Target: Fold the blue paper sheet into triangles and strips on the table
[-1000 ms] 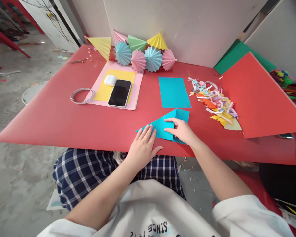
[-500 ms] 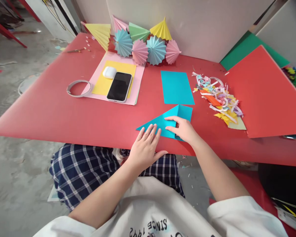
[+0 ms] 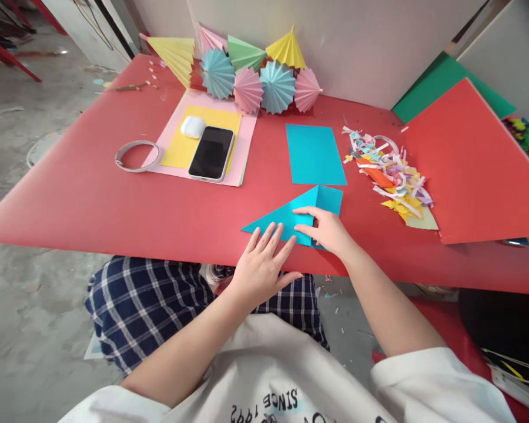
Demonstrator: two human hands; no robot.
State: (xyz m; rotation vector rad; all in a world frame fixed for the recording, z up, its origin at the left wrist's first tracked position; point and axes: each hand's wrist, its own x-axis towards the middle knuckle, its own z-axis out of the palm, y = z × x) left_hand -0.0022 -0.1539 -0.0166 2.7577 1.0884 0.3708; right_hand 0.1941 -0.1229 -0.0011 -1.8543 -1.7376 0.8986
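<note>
A folded sheet of blue paper [image 3: 298,210] lies near the table's front edge, with a triangular flap pointing left and a narrower strip at its right. My left hand [image 3: 262,264] rests palm down along the paper's lower edge, its fingers spread and fingertips on the flap. On the right part of the paper sits my right hand [image 3: 328,230], thumb and forefinger apart, fingertips touching the flap beside the crease. Its other fingers are curled out of sight. Just behind, a flat blue sheet [image 3: 316,154] lies unfolded.
On the red table [image 3: 79,194], a phone [image 3: 211,153] and white earbud case [image 3: 193,127] lie on pink and yellow paper, beside a ring-shaped band [image 3: 137,156]. Pleated paper fans [image 3: 248,89] stand at the back. Paper scraps [image 3: 394,170] lie beside a red board [image 3: 480,170].
My left hand has slid slightly right and down, its fingers spreading wider over the flap. The right hand has kept its place on the paper. The view has shifted a little.
</note>
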